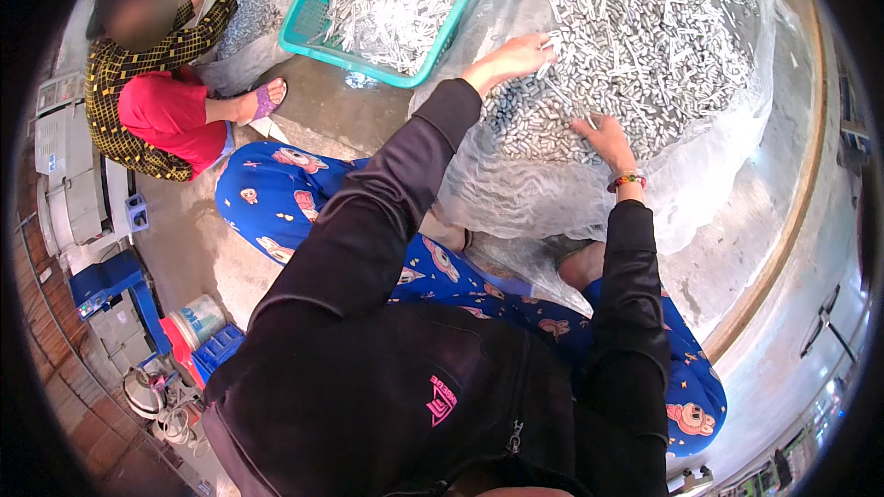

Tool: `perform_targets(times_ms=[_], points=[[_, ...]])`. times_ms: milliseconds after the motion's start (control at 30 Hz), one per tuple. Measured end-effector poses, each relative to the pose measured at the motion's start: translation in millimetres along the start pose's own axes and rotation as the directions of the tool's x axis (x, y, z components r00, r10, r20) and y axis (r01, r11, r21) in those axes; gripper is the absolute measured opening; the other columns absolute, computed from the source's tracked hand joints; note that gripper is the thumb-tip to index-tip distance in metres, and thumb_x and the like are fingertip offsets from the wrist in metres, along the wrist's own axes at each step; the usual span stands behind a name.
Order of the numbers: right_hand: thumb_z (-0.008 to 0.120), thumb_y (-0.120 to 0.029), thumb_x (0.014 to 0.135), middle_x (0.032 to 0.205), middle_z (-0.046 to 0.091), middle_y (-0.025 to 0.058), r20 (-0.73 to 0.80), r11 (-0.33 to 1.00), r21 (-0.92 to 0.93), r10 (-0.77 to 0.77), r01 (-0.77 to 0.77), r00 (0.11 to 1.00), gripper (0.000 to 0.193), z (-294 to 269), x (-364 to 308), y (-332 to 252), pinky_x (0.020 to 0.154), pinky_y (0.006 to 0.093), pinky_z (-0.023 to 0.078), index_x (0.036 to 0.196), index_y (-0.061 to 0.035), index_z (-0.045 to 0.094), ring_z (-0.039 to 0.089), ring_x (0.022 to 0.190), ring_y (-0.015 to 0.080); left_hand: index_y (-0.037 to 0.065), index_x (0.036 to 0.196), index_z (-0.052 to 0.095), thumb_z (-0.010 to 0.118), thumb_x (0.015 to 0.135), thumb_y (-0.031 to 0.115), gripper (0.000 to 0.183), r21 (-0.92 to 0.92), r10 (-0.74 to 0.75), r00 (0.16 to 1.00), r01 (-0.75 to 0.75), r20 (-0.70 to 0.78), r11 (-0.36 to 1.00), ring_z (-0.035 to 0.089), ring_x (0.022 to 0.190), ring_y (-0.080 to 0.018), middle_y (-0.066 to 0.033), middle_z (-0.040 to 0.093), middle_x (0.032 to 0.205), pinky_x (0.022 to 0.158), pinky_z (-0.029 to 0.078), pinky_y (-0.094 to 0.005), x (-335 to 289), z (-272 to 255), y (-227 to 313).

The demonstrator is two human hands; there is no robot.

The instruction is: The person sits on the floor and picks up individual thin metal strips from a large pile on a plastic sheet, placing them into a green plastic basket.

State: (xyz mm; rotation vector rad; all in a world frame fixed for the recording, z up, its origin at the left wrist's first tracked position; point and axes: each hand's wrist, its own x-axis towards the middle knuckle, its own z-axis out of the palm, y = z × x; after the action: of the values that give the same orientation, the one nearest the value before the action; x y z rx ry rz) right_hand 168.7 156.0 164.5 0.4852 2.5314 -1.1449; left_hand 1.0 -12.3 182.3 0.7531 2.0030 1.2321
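Soft, even daylight fills the scene and shadows stay faint. The heap of small metal pieces glints, and the clear plastic sheet under it shows pale glare. The fisheye bends edges toward a black rim. A co-worker's face is blurred out.

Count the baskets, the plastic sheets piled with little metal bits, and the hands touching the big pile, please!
Teal plastic mesh basket: 1
Clear plastic sheets heaped with small grey metal pieces: 2
Hands on the big heap, left hand and right hand: 2
Total: 5

Both hands on grey metal pieces
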Motion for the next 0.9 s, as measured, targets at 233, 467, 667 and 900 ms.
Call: perform_targets(times_ms=[233, 467, 667, 900], points=[[0.055, -0.052, 0.073, 0.066, 0.060, 0.0203, -0.261, 0.961, 0.178, 0.254, -0.212, 0.931, 0.053, -27.8, -18.0, 17.1, 0.064, 0.0340, 0.044, 0.080, -0.0008, 0.066, 0.060, 0.066, 0.0281, 0.009, 0.097, 0.045, 0.044, 0.086, 0.011, 0.011, -0.794, 0.008, 0.962, 0.219, 0.271, 0.567, 0.043, 0.061, -0.0113, -0.0038, 0.046, 0.071, 0.048, 0.033, -0.0237, -0.9, 7.9, 61.8], [0.056, -0.053, 0.071, 0.052, 0.056, 0.0161, -0.412, 0.962, 0.130, 0.274, -0.242, 0.869, 0.053, -41.8, -24.1, 19.0, 0.058, 0.0352, 0.043, 0.057, -0.0020, 0.061, 0.057, 0.055, 0.0267, 0.000, 0.097, 0.052, 0.050, 0.082, 0.028, 0.032, 0.680, -0.142, 0.969, -0.036, 0.204, 0.732, 0.059, 0.073, -0.0311, -0.0208, 0.059, 0.084, 0.064, 0.045, -0.0396, 12.5, 58.7, 20.4], [0.055, -0.053, 0.072, 0.048, 0.051, 0.0119, -0.141, 0.841, 0.409, 0.442, -0.354, 0.886, 0.059, -33.1, 3.9, 26.1, 0.058, 0.0370, 0.043, 0.056, 0.0027, 0.056, 0.055, 0.054, 0.0234, -0.001, 0.090, 0.055, 0.063, 0.070, 0.031, 0.038, 0.790, -0.051, 0.930, -0.281, 0.365, 0.545, 0.059, 0.076, -0.0325, -0.0175, 0.061, 0.075, 0.066, 0.045, -0.0416, -17.1, 62.4, 32.4], [0.059, -0.048, 0.071, 0.087, 0.061, 0.0187, -0.274, 0.896, -0.294, 0.254, -0.332, 0.928, 0.049, 2.2, 38.8, -33.8, 0.072, 0.0420, 0.047, 0.089, -0.0024, 0.059, 0.059, 0.084, 0.0330, 0.000, 0.103, 0.054, 0.062, 0.069, 0.039, 0.053, 0.521, -0.118, 0.992, 0.073, 0.053, 0.851, 0.055, 0.092, -0.0342, -0.0230, 0.057, 0.097, 0.080, 0.042, -0.0388, 15.7, -1.9, 0.6]])
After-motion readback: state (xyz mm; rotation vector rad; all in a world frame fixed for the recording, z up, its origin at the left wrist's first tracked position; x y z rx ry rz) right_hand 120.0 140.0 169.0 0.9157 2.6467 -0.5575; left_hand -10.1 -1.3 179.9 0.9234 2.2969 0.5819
